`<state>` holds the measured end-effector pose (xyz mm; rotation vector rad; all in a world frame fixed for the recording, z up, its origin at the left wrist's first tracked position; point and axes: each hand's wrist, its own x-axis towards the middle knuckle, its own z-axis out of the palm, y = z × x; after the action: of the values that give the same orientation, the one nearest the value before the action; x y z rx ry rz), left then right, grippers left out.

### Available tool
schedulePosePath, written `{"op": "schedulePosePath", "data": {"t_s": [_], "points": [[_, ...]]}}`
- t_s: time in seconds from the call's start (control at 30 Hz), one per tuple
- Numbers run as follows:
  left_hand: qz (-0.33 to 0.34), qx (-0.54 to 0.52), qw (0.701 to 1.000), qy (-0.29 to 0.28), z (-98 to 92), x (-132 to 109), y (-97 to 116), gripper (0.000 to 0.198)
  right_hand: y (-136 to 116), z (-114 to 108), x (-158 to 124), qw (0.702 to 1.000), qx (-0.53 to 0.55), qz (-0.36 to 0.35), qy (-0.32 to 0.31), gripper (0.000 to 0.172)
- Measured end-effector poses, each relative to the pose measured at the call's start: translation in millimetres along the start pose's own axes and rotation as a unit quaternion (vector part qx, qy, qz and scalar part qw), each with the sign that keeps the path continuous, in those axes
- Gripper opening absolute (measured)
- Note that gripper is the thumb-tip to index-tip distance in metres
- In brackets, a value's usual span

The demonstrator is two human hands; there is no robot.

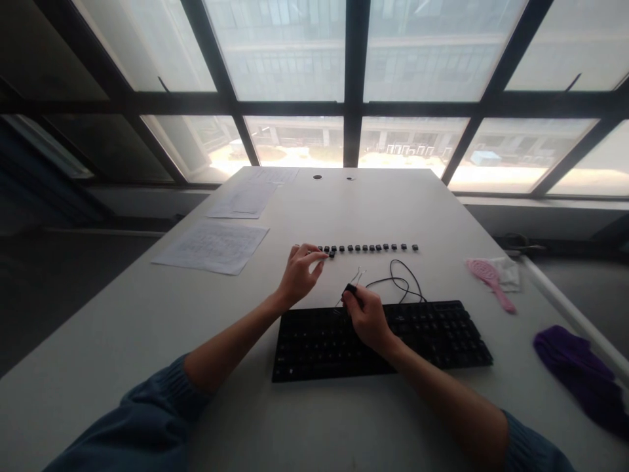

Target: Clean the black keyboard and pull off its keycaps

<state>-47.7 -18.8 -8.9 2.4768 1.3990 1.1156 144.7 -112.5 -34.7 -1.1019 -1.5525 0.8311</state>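
Note:
A black keyboard (432, 334) lies near the front of the white table (383, 210). Beyond it, small black keycaps (364, 248) stand in a row from left to right. My left hand (301, 272) is at the row's left end, thumb and index finger closing around one keycap (331, 255) that sits just in front of the row. Above the keyboard's upper edge, my right hand (366, 314) is closed on a small tool with a black handle (350, 288) and thin wire prongs that point away from me.
Written papers (211, 247) lie at the left. The keyboard's black cable (400, 282) loops behind it. On the right are a pink hairbrush (491, 278) over a white packet (508, 272) and a purple cloth (574, 367). Windows stand past the far table edge.

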Motion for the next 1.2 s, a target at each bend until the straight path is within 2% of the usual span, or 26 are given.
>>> {"op": "schedulePosePath", "data": {"t_s": [0.1,0.2,0.3,0.4,0.73,1.03,1.2], "points": [[-0.005,-0.067,0.996,-0.056,-11.4,-23.6,29.7,0.023,-1.0,2.6,3.9,1.0,0.014,-0.002,0.021,0.027],[-0.031,-0.149,0.982,-0.108,-14.0,-48.3,58.3,0.028,-5.7,-1.2,3.5,0.998,0.02,-0.012,0.054,0.027],[-0.059,-0.203,0.968,-0.132,-9.7,-65.3,73.9,0.031,-7.4,-10.3,3.1,0.999,0.007,-0.013,0.033,0.028],[-0.081,-0.21,0.966,-0.124,-4.8,-71.6,75.9,0.033,-3.8,-18.2,3.9,0.999,-0.021,-0.031,-0.021,0.027],[-0.086,-0.217,0.963,-0.138,-3.6,-73.9,70.7,0.027,-2.8,-18.3,0.9,0.991,-0.05,-0.05,-0.113,0.023],[-0.057,-0.153,0.977,-0.136,-4.3,-75.3,73.0,0.027,-4.5,-19.1,-3.5,0.975,-0.099,-0.114,-0.163,0.021],[-0.018,-0.069,0.98,-0.183,-7.1,-77.6,78.0,0.017,-3.3,-18.3,-5.7,0.972,-0.12,-0.134,-0.151,0.023]]}}
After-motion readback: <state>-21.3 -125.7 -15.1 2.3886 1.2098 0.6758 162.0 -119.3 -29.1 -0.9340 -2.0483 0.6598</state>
